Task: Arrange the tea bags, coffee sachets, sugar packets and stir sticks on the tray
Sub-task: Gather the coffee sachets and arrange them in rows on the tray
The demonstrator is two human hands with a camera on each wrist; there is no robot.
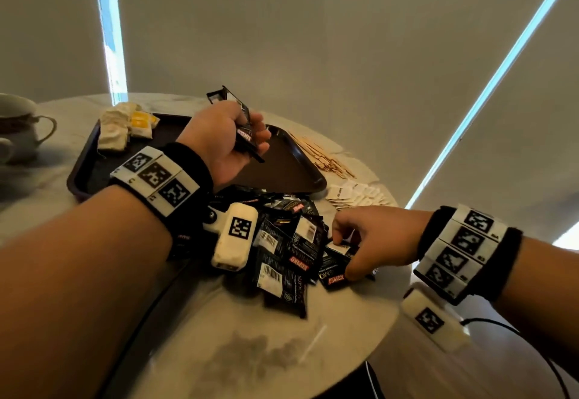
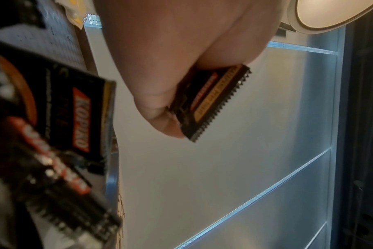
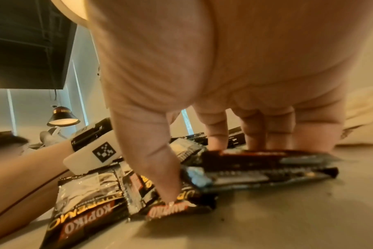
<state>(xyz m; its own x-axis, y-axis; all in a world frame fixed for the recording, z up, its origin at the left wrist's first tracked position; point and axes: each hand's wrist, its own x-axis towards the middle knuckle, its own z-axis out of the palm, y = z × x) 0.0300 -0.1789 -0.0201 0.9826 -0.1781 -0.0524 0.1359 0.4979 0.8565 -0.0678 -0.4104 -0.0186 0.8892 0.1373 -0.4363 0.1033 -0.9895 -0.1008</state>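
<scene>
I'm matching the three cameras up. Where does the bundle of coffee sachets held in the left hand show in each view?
Head: bundle of coffee sachets upper centre, gripped by the left hand above the tray.
Left wrist: centre, serrated ends poking from the fingers.
Right wrist: not in view.
Shared landmark: the loose sachet pile on the table.

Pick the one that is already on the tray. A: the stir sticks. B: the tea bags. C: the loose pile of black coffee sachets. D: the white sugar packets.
B: the tea bags lie in the tray's far left corner, while the stir sticks, the sugar packets and the pile of coffee sachets all lie on the table outside its rim.
</scene>
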